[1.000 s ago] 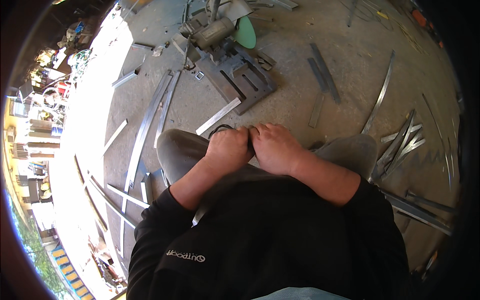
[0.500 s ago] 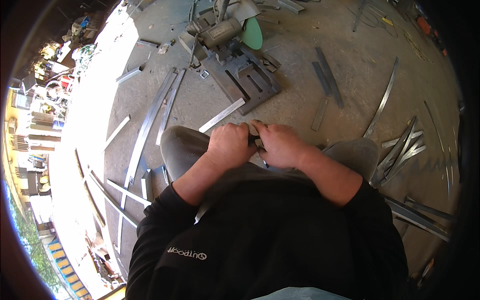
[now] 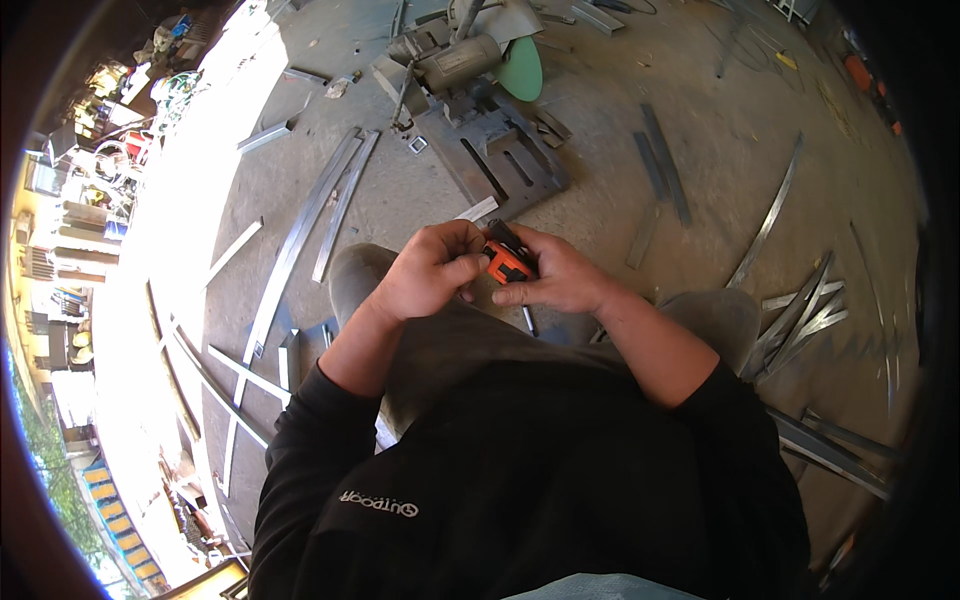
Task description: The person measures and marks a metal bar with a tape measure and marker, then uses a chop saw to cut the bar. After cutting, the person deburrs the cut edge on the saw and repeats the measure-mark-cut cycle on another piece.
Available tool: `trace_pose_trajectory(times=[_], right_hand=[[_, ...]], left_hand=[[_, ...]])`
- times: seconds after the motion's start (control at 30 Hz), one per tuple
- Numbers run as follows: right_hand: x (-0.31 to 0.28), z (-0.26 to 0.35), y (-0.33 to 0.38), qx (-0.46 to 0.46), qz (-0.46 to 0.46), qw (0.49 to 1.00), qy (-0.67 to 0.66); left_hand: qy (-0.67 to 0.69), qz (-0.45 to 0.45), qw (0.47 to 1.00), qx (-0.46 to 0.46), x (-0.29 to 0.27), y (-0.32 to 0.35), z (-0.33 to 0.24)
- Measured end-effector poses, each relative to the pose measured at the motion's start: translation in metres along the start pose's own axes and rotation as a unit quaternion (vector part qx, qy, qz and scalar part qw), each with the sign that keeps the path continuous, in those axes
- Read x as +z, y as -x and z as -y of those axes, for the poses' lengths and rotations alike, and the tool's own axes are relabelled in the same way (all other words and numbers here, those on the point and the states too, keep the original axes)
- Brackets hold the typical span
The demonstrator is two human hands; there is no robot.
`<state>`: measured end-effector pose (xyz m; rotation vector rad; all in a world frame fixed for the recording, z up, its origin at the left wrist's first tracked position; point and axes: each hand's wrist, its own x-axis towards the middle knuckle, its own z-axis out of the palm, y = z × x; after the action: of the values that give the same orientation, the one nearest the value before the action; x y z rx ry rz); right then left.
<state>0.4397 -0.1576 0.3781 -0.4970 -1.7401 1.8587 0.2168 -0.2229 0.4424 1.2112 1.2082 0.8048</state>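
Observation:
An orange and black tape measure (image 3: pixel 511 266) is held between my hands, above the gap between my knees. My right hand (image 3: pixel 563 276) wraps its right side, with the thumb along the near edge. At the left side, my left hand (image 3: pixel 428 272) is closed, its thumb and curled fingers pinching the edge of the case. What lies under those left fingertips is hidden. Just beyond my hands is the slotted metal base (image 3: pixel 480 165) of a cut-off saw (image 3: pixel 455 65) with a green disc (image 3: pixel 522 70). A short metal bar (image 3: pixel 479 209) rests at its near edge.
Long metal tubes (image 3: pixel 300 235) lie on the floor to my left. Flat dark bars (image 3: pixel 664 165) lie right of the saw. Farther right is a pile of metal strips (image 3: pixel 800 315). A small square tube piece (image 3: pixel 418 145) sits beside the saw base.
Both hands have turned and shifted, bringing the orange tape measure case into sight; before, they covered a dark part. The view has shifted slightly.

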Motion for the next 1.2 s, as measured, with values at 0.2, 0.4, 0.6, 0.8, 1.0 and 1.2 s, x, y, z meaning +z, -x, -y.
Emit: trace_pose_trajectory(times=[0.2, 0.4, 0.6, 0.8, 1.0, 1.2], right_hand=[[0.003, 0.008, -0.033, 0.032, -0.007, 0.999, 0.025], [-0.009, -0.026, -0.094, 0.158, -0.056, 0.965, 0.203], [-0.036, -0.097, -0.122, 0.295, -0.072, 0.853, 0.425], [-0.046, -0.162, -0.144, 0.360, 0.023, 0.769, 0.528], [-0.033, -0.206, -0.188, 0.395, 0.067, 0.719, 0.569], [-0.018, -0.228, -0.227, 0.452, 0.113, 0.666, 0.582]], left_hand=[[-0.067, 0.031, 0.997, 0.024, -0.046, -0.010, -0.009], [0.086, -0.036, 0.993, 0.067, -0.151, -0.023, 0.018], [0.123, -0.232, 0.964, -0.027, -0.249, 0.002, 0.179], [0.236, -0.273, 0.911, -0.201, -0.216, 0.014, 0.383], [0.298, -0.346, 0.842, -0.288, -0.187, -0.001, 0.459], [0.187, -0.347, 0.852, -0.345, -0.201, -0.039, 0.472]])
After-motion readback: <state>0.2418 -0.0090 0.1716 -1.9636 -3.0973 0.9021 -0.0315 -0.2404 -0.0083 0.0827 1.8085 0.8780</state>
